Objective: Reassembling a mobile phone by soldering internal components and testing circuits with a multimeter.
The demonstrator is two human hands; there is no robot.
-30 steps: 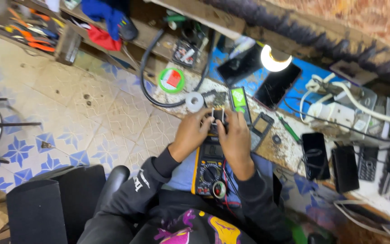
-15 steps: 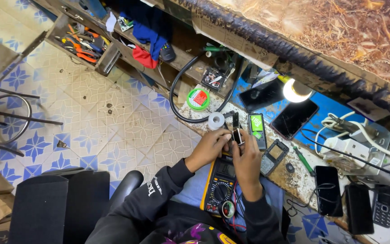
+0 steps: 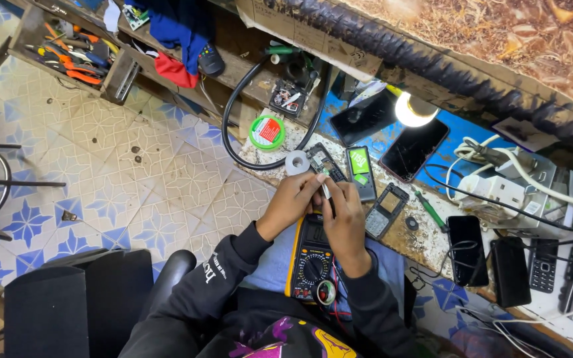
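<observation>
Your left hand [image 3: 291,199] has its fingers curled in, tips pinched together at a small part at the table [image 3: 426,242] edge; the part itself is too small to identify. Your right hand [image 3: 344,215] is closed around a thin metal probe [image 3: 325,190], fingers wrapped tight, its tip meeting the left fingertips. Both hands work just in front of a bare phone circuit board [image 3: 321,161], which lies on the table beside a roll of white tape [image 3: 296,162]. A yellow-edged multimeter [image 3: 311,258] rests on your lap directly beneath your wrists. A phone with a green battery [image 3: 361,172] lies just right of the board, and a lit bulb [image 3: 411,111] glows beyond.
</observation>
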